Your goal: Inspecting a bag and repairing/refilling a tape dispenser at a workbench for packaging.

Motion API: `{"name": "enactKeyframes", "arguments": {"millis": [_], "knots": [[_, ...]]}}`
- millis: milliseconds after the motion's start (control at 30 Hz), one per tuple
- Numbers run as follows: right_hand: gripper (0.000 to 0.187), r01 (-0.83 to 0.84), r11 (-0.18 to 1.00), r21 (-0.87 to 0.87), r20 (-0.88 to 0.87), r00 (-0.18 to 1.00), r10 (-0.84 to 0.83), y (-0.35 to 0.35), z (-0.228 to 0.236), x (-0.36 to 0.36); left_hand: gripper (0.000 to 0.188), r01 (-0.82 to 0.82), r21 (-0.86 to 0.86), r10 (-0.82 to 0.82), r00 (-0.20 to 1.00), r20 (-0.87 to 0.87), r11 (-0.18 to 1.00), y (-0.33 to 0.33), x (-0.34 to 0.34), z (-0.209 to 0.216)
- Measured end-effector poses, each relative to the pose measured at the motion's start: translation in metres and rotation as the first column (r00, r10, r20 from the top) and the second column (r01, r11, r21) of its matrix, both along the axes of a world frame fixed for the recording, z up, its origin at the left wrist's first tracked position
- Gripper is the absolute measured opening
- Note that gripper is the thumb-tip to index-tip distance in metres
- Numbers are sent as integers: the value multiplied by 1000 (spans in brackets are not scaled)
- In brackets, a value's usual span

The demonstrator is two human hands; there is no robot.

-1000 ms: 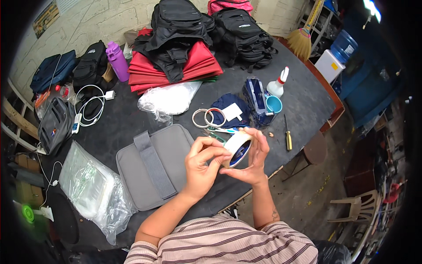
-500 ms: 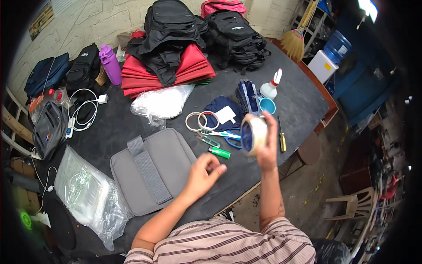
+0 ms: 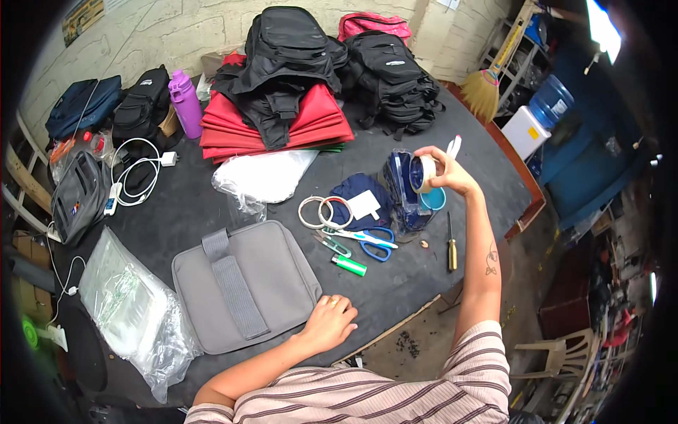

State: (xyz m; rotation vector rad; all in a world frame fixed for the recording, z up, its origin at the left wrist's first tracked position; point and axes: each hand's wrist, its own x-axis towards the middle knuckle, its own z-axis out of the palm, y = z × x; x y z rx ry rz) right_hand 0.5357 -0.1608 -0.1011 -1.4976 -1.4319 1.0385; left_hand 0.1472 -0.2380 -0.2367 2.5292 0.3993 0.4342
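My right hand (image 3: 452, 173) grips a roll of clear tape (image 3: 426, 177) by its rim, above the dark blue clear-sided pouch (image 3: 401, 185) and a light blue cup (image 3: 433, 199). Behind that hand, a spray bottle is mostly hidden, with only its white top (image 3: 454, 146) showing. My left hand (image 3: 329, 325) rests with its fingers loosely spread at the near right corner of a flat grey bag (image 3: 244, 286), which has a wide strap (image 3: 236, 290) across it. Between the hands lie blue-handled scissors (image 3: 374, 244), green thread snips (image 3: 332, 244) and a green lighter (image 3: 349, 265).
Two tape rings (image 3: 325, 212) lie by a navy cloth (image 3: 353, 189). To the right is a screwdriver (image 3: 452, 247). Plastic-wrapped packets (image 3: 138, 311) lie at the left. Black backpacks (image 3: 388, 81), red folded fabric (image 3: 226, 134) and a purple bottle (image 3: 185, 106) stand farther back.
My right hand has carried the tape roll away from me, to over the pouch and cup. My left hand has lowered from above the table to the grey bag's near corner.
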Motion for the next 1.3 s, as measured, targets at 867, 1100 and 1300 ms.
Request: {"name": "enactKeyframes", "arguments": {"millis": [867, 1100, 1300], "knots": [[42, 76, 992, 98, 555, 824, -118, 18, -28, -16, 14, -105, -134, 117, 990, 81, 985, -9, 15, -13], [91, 15, 985, 171, 811, 565, -149, 0, -24, -29, 11, -101, -197, 130, 982, 137, 975, -8, 13, -16], [85, 57, 991, 125, 873, 468, -137, 0, -28, -39, 10, -100, -201, 135, 977, 168, 974, -7, 14, -22]]}}
